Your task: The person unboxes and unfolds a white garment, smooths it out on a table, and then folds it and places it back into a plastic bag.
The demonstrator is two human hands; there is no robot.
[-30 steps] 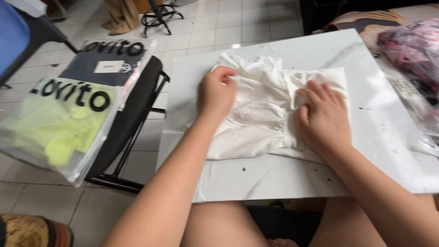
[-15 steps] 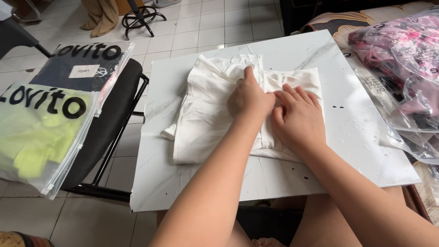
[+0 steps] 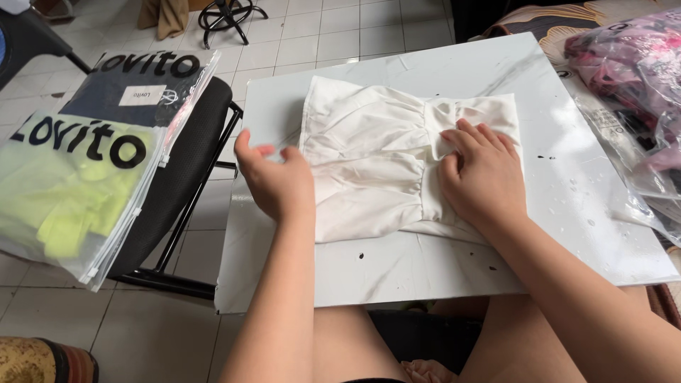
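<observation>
Pressing flat on the white garment (image 3: 369, 163), the right hand (image 3: 482, 177); left hand (image 3: 277, 181) open, fingers spread, at its edge.

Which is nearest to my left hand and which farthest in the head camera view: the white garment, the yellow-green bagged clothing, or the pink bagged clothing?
From the left hand:
1. White garment: just to its right on the white board, at the fingers.
2. Yellow-green bagged clothing: to its left, on the black chair.
3. Pink bagged clothing: far right, past the right hand.
</observation>
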